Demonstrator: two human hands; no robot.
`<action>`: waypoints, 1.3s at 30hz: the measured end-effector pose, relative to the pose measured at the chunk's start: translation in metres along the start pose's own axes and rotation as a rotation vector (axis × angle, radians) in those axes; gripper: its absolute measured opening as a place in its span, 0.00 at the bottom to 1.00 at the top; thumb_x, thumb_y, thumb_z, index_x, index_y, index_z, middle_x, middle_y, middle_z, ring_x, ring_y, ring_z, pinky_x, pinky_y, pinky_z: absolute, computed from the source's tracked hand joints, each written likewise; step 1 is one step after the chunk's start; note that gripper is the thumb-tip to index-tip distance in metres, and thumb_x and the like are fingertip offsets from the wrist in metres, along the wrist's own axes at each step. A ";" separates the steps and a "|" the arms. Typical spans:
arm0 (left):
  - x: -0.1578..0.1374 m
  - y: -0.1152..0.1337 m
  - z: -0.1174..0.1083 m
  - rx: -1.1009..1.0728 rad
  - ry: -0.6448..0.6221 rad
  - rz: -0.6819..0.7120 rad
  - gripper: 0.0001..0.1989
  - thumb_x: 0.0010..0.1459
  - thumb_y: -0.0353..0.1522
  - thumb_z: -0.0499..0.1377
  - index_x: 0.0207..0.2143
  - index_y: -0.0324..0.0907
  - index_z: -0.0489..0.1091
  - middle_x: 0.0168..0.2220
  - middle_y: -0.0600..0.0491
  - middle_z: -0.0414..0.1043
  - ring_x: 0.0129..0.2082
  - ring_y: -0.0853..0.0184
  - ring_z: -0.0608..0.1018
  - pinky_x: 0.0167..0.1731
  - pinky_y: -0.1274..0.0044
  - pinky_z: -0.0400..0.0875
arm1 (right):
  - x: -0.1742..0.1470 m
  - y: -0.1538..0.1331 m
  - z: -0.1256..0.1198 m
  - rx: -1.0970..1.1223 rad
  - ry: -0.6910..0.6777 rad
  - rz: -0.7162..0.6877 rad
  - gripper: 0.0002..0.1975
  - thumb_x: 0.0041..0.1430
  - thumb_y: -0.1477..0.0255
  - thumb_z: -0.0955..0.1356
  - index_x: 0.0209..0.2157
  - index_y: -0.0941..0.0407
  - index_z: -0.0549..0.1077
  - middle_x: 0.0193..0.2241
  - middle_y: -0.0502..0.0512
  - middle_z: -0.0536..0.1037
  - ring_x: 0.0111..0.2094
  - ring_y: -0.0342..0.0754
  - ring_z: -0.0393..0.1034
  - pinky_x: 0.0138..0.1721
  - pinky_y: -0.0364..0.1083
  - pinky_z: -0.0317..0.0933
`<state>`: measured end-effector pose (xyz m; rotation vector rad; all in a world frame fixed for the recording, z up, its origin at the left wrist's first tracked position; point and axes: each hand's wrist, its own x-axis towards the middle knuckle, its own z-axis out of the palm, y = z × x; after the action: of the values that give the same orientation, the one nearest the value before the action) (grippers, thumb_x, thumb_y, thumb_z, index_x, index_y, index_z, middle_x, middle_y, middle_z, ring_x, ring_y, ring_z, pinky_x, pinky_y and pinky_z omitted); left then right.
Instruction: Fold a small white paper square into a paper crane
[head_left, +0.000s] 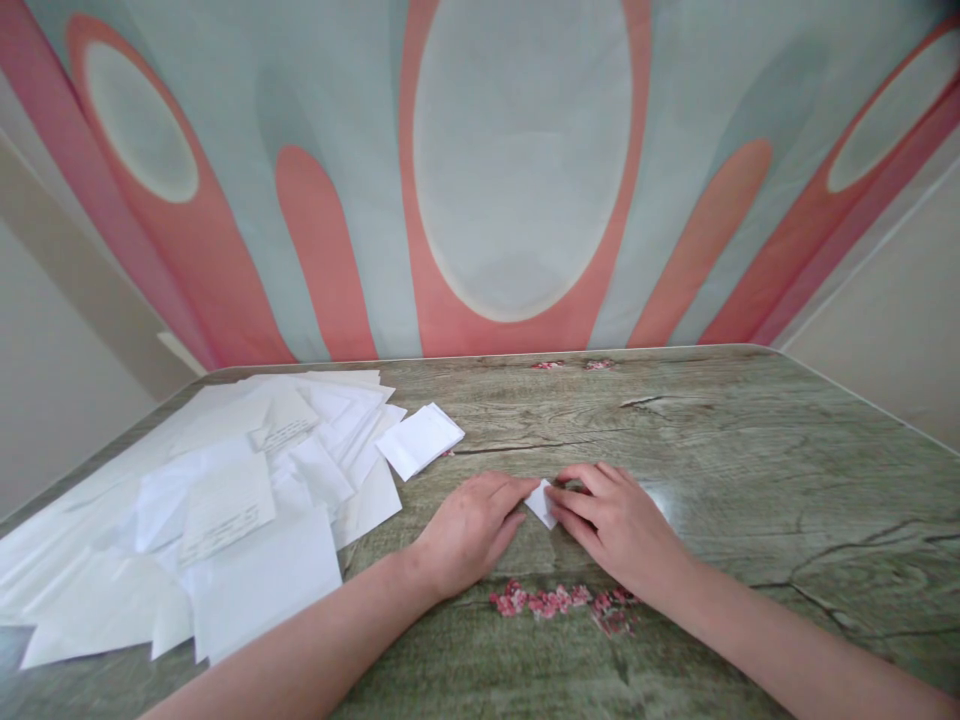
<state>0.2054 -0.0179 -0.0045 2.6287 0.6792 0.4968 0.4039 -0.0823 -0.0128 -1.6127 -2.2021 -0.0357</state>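
A small folded piece of white paper [541,506] lies on the table between my two hands. My left hand [477,528] rests at its left side, fingers together, with the fingertips pressed on the paper's edge. From the right, my right hand [609,520] has its thumb and fingers bent and closed on the paper's other edge. The fingertips of both hands cover parts of the paper's borders.
A wide, messy pile of white paper sheets [262,580] spreads over the left of the table. Beside it sits a small stack of folded white paper [420,440]. The wood-patterned tabletop [750,450] ends at a patterned pink and grey-green backdrop [517,340].
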 end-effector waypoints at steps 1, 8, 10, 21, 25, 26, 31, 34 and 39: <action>0.000 -0.001 0.000 -0.016 0.004 0.004 0.18 0.58 0.27 0.52 0.52 0.42 0.61 0.47 0.49 0.69 0.47 0.65 0.70 0.49 0.70 0.65 | 0.000 0.001 0.002 0.019 0.012 0.005 0.09 0.58 0.72 0.65 0.39 0.51 0.74 0.37 0.54 0.72 0.38 0.49 0.65 0.39 0.49 0.60; 0.001 -0.007 0.001 -0.041 0.069 -0.039 0.19 0.57 0.30 0.55 0.51 0.43 0.61 0.43 0.51 0.71 0.44 0.65 0.72 0.46 0.71 0.66 | 0.000 0.003 0.008 0.152 0.063 0.065 0.06 0.55 0.75 0.67 0.35 0.54 0.74 0.31 0.52 0.71 0.33 0.47 0.66 0.35 0.46 0.62; 0.002 -0.008 0.002 -0.020 0.065 -0.036 0.17 0.57 0.30 0.54 0.50 0.44 0.62 0.42 0.52 0.72 0.43 0.65 0.72 0.45 0.71 0.66 | 0.001 0.001 0.007 0.174 0.053 0.061 0.04 0.55 0.76 0.67 0.33 0.54 0.74 0.30 0.51 0.71 0.34 0.46 0.66 0.36 0.46 0.61; 0.005 -0.009 -0.004 0.076 0.032 0.025 0.12 0.60 0.31 0.51 0.45 0.44 0.68 0.40 0.53 0.74 0.39 0.67 0.74 0.41 0.74 0.67 | -0.003 -0.005 0.006 0.142 0.043 -0.049 0.04 0.55 0.71 0.67 0.31 0.55 0.74 0.32 0.53 0.72 0.35 0.48 0.67 0.37 0.48 0.62; 0.004 -0.011 -0.002 0.098 0.046 0.054 0.12 0.61 0.32 0.50 0.44 0.43 0.69 0.38 0.51 0.75 0.37 0.67 0.75 0.39 0.75 0.68 | -0.002 -0.006 0.005 0.135 0.036 -0.046 0.04 0.56 0.73 0.66 0.31 0.55 0.74 0.32 0.52 0.72 0.35 0.47 0.67 0.37 0.48 0.63; 0.004 -0.011 -0.002 0.101 0.050 0.059 0.12 0.61 0.32 0.50 0.44 0.43 0.69 0.37 0.51 0.75 0.37 0.67 0.75 0.39 0.75 0.68 | -0.002 -0.006 0.005 0.135 0.034 -0.042 0.04 0.56 0.74 0.66 0.32 0.55 0.74 0.32 0.53 0.72 0.35 0.47 0.67 0.38 0.48 0.63; 0.002 -0.011 -0.003 0.109 0.064 0.089 0.12 0.61 0.31 0.49 0.44 0.43 0.69 0.37 0.52 0.75 0.37 0.68 0.75 0.38 0.76 0.68 | -0.002 -0.006 0.006 0.156 0.059 -0.066 0.06 0.56 0.75 0.65 0.33 0.55 0.74 0.32 0.53 0.73 0.35 0.48 0.68 0.39 0.49 0.64; 0.002 -0.011 -0.005 0.119 0.065 0.119 0.13 0.62 0.31 0.48 0.45 0.43 0.68 0.37 0.51 0.74 0.37 0.68 0.75 0.38 0.76 0.68 | -0.003 -0.003 0.006 0.179 0.067 -0.094 0.07 0.56 0.76 0.65 0.35 0.55 0.75 0.34 0.54 0.74 0.37 0.48 0.69 0.42 0.49 0.64; 0.004 -0.011 -0.006 0.100 0.061 0.108 0.12 0.61 0.32 0.49 0.44 0.43 0.69 0.37 0.51 0.74 0.38 0.67 0.74 0.39 0.75 0.68 | -0.003 -0.001 0.006 0.200 0.063 -0.116 0.09 0.56 0.77 0.65 0.37 0.55 0.74 0.36 0.54 0.74 0.40 0.48 0.68 0.45 0.50 0.63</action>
<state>0.2018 -0.0050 -0.0035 2.7653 0.5979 0.5913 0.4020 -0.0839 -0.0186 -1.3582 -2.1730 0.0969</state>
